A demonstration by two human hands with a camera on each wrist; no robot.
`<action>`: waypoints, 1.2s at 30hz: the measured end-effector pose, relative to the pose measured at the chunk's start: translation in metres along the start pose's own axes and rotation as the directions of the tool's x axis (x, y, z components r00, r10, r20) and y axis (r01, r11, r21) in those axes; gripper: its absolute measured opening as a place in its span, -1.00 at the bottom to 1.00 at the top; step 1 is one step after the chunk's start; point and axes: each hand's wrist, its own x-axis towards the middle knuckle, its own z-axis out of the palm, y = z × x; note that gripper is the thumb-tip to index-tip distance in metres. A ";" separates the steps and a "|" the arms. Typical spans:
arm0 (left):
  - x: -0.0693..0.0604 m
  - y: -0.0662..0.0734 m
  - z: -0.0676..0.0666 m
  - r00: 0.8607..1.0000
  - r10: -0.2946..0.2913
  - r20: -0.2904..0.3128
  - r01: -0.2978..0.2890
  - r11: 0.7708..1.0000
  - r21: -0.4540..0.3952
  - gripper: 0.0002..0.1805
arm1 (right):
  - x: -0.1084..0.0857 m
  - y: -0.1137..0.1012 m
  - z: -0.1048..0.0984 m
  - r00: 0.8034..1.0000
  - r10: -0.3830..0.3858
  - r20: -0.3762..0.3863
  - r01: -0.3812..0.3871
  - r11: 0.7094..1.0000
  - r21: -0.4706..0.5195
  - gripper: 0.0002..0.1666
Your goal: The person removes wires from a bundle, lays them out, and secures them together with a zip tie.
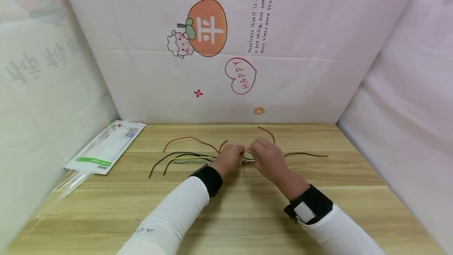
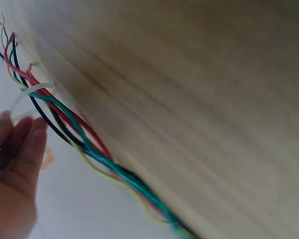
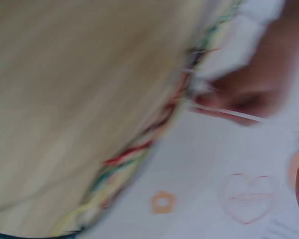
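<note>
A bundle of thin wires in red, black, green and yellow (image 2: 99, 157) lies across the wooden table, with a white cable tie (image 2: 40, 87) looped around it. My left hand (image 1: 231, 156) pinches the tie beside the bundle, thumb against fingertips. In the right wrist view that same left hand (image 3: 256, 92) is blurred, and a white tail of the tie sticks out past it. My right hand (image 1: 267, 159) is bent close beside it, fingertips near the tie. Only its edge shows in the right wrist view, so its grip is hidden.
At the left wall lies a white packet (image 1: 106, 148) with a green stripe, and several clear strips (image 1: 74, 182) spill from its near end. Loose wire ends fan out left, and a black one (image 1: 306, 154) reaches right. Printed white cloth (image 1: 155, 85) walls the table's back and sides.
</note>
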 end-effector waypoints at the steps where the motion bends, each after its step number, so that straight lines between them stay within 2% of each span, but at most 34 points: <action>1: -0.001 -0.002 -0.001 1.000 -0.015 0.001 0.015 1.000 0.004 -0.73 | 0.003 -0.002 -0.001 1.000 -0.004 -0.007 0.004 1.000 0.020 -0.84; 4: -0.003 -0.007 -0.004 0.998 -0.064 0.000 0.063 0.997 -0.035 -0.76 | 0.010 -0.009 -0.002 1.000 0.014 0.026 -0.015 0.999 0.048 -0.88; 6: -0.005 -0.008 -0.005 0.997 -0.075 0.005 0.075 0.995 -0.068 -0.82 | 0.008 -0.010 -0.002 0.994 0.069 0.087 -0.071 0.997 0.030 -0.75; 8: -0.007 -0.008 -0.005 0.997 -0.078 0.020 0.079 0.994 -0.077 -0.87 | 0.005 -0.010 -0.001 0.979 0.135 0.155 -0.135 0.991 -0.013 -0.54; 10: -0.007 -0.007 -0.004 0.997 -0.075 0.019 0.076 0.995 -0.072 -0.91 | 0.000 -0.007 0.002 0.956 0.202 0.212 -0.191 0.979 -0.072 -0.45; 12: -0.007 -0.005 -0.004 0.997 -0.078 0.015 0.079 0.994 -0.071 -0.91 | -0.004 -0.002 0.007 0.936 0.245 0.253 -0.223 0.968 -0.113 -0.52; 14: -0.007 -0.003 -0.003 0.997 -0.077 0.013 0.077 0.995 -0.065 -0.88 | -0.007 0.002 0.012 0.923 0.266 0.278 -0.239 0.963 -0.127 -0.68; 18: -0.007 0.002 -0.001 0.998 -0.058 0.014 0.059 0.996 -0.068 -0.79 | -0.011 0.005 0.017 0.917 0.283 0.280 -0.256 0.958 -0.131 -0.89; 23: -0.007 0.002 0.001 1.000 -0.023 0.000 0.023 0.996 -0.083 -0.79 | -0.013 0.003 0.016 0.923 0.284 0.261 -0.256 0.957 -0.136 -0.91; 28: -0.004 0.005 -0.003 1.000 -0.010 0.009 0.011 0.997 -0.074 -0.84 | -0.012 0.004 0.009 0.958 0.191 0.216 -0.170 0.979 -0.111 -0.85; 31: 0.000 0.005 -0.004 0.998 -0.036 0.046 0.039 0.997 -0.070 -0.83 | -0.012 0.003 0.005 0.977 0.129 0.171 -0.114 0.989 -0.098 -0.79; 36: 0.002 0.005 -0.005 0.991 -0.079 0.104 0.086 0.994 -0.062 -0.78 | -0.009 -0.005 0.000 0.991 0.053 0.126 -0.043 0.996 -0.084 -0.79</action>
